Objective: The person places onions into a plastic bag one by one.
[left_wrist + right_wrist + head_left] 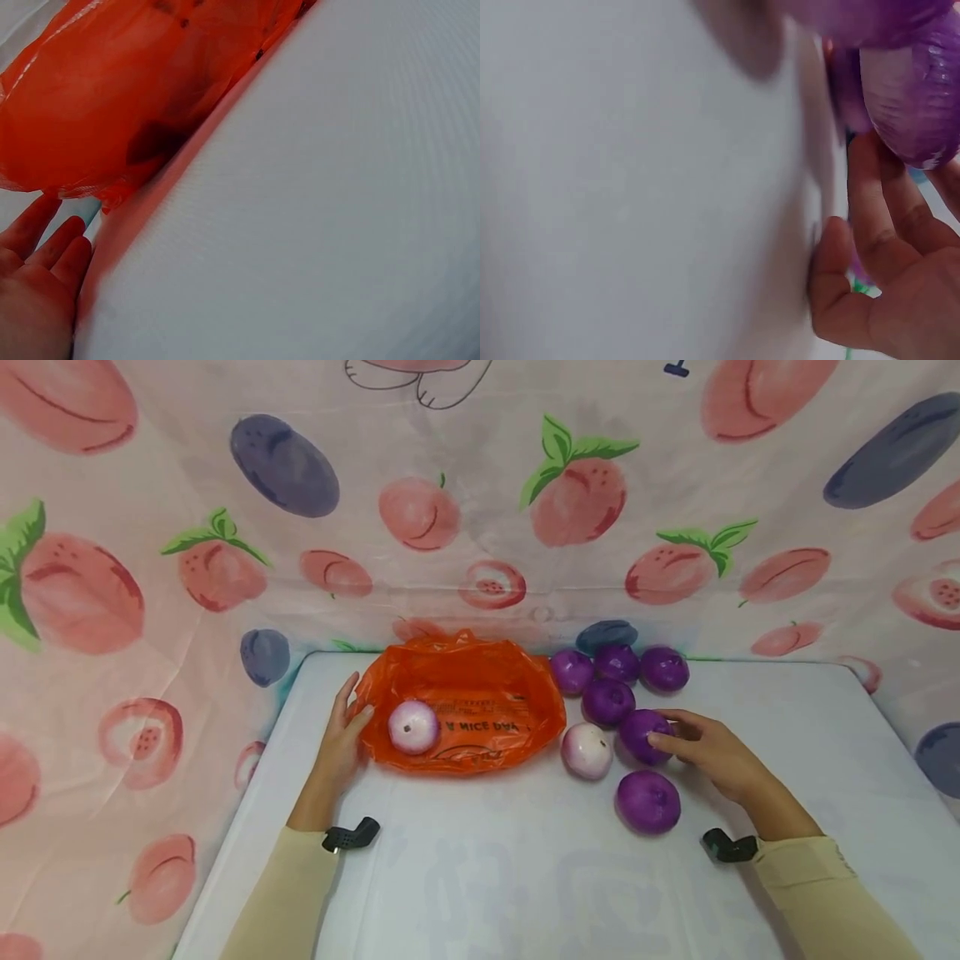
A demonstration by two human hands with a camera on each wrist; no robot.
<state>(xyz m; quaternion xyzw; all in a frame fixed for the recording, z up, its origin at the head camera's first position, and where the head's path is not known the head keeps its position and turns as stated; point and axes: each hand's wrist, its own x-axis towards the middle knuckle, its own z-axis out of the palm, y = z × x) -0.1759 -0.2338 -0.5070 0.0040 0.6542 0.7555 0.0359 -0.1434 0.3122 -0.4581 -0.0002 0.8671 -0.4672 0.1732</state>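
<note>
An orange plastic bag (465,760) lies with its mouth open, holding a white-and-purple onion (413,727) at its left side. My left hand (347,739) rests against the bag's left edge; its extended fingers touch the plastic in the left wrist view. With thumb and fingers around it, my right hand (716,752) grips a purple onion (643,735) to the right of the bag. Beside that sits another white-and-purple onion (587,752). One purple onion (648,802) is nearer to me. In the right wrist view, the right hand's fingers (870,180) reach under a shiny purple onion (911,105).
Several more purple onions (664,669) are grouped at the back, right of the bag. They stand on a white-covered table (525,877). A fruit-printed cloth (480,460) hangs behind the table and along its left side.
</note>
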